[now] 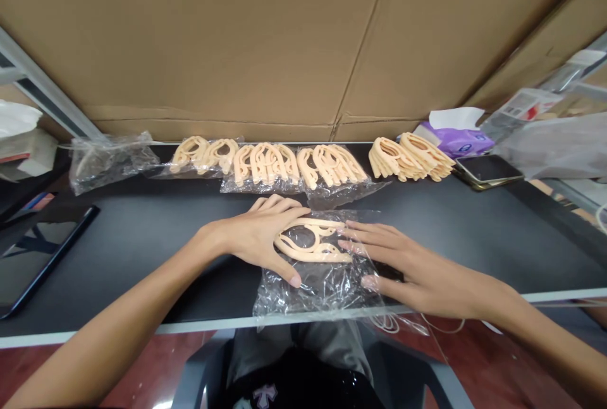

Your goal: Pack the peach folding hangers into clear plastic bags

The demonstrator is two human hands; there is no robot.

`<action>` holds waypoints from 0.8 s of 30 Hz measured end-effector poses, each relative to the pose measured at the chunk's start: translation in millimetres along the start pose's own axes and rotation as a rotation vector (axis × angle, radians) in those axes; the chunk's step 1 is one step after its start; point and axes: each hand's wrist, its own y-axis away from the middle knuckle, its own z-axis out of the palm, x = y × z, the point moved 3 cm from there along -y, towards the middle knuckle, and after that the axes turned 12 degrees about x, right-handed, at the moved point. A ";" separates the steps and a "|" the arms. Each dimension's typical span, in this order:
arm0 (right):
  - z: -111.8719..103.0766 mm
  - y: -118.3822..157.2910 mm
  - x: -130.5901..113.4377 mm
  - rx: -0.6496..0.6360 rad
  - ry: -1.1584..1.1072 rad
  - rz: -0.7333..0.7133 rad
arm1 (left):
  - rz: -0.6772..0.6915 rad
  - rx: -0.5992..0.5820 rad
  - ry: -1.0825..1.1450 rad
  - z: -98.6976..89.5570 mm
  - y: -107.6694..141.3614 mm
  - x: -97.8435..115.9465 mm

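A cream plastic piece with a looped end [289, 250] lies flat on clear plastic film [315, 282] near the table's front edge. My left hand [265, 232] rests at its left side, fingers apart, thumb below the loop. From the right, my right hand [396, 260] lies over the film with fingers spread, the fingertips at the piece's right end. Behind my hands, similar cream pieces stand in clusters on film: one at the left [203, 156], one in the middle [268, 164] and one right of it [332, 165]. Another stack [410, 157] sits farther right.
Crumpled clear film [111, 159] lies at the back left. A tablet [40, 254] is on the left of the dark table [455, 232]. At the back right are a phone [490, 169] and a purple tissue pack [459, 140]. Cardboard [227, 36] stands behind the table.
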 end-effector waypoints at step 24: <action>14.9 -37.0 2.8 0.294 -0.195 0.135 | -0.006 -0.009 0.025 -0.9 -0.4 1.9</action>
